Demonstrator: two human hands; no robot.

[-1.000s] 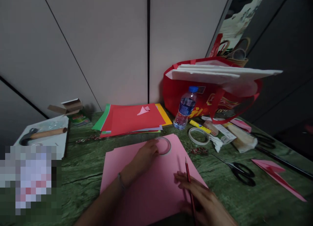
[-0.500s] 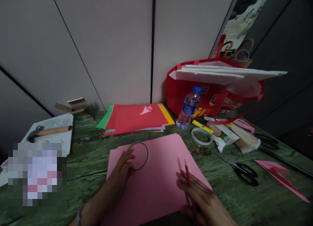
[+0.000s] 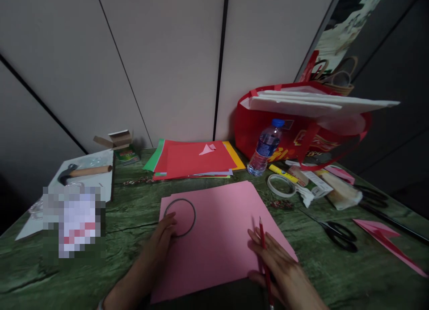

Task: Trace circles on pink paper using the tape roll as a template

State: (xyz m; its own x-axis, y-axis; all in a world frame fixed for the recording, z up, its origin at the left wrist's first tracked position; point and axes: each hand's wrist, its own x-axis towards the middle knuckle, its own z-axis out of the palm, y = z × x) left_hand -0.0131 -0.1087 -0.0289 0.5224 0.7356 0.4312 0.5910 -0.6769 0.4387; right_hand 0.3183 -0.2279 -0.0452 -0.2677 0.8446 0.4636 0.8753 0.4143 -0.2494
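Biggest thing first: past both hands, the back is closed off by a pale wall (image 3: 181, 55), and everything is spread over a green table (image 3: 124, 238). Beyond the right hand, a fat red bag (image 3: 248, 127) is stuffed with white sheets. Right under the grip, a stack of pink paper (image 3: 214, 238) is laid flat, slightly crooked, with both hands over it. Farther out from the hands, a pile of coloured paper (image 3: 197, 162) is topped with red. Off beyond the left hand, a white board (image 3: 105, 182) is partly hidden by a blurred patch, and a hammer (image 3: 89, 170) is laid across it. The left hand (image 3: 162, 238) is placed near the paper's left edge, the right hand (image 3: 278, 261) near its right edge. Ahead of the right hand, a bottle (image 3: 266, 147) is stood by the bag; to its right, scissors (image 3: 326, 224) are left on the table. A thin ring (image 3: 195, 216) is laid on the pink paper with the left fingers over its near left rim; whether it's actually pinched can't be told. Beyond the right hand, a tape roll (image 3: 281, 194) is seen too. A red pencil (image 3: 263, 238) is held loosely by the right hand, fingers fairly spread, tip pointed away. Smallest, a yellow glue stick (image 3: 283, 173) is parked just past the tape.
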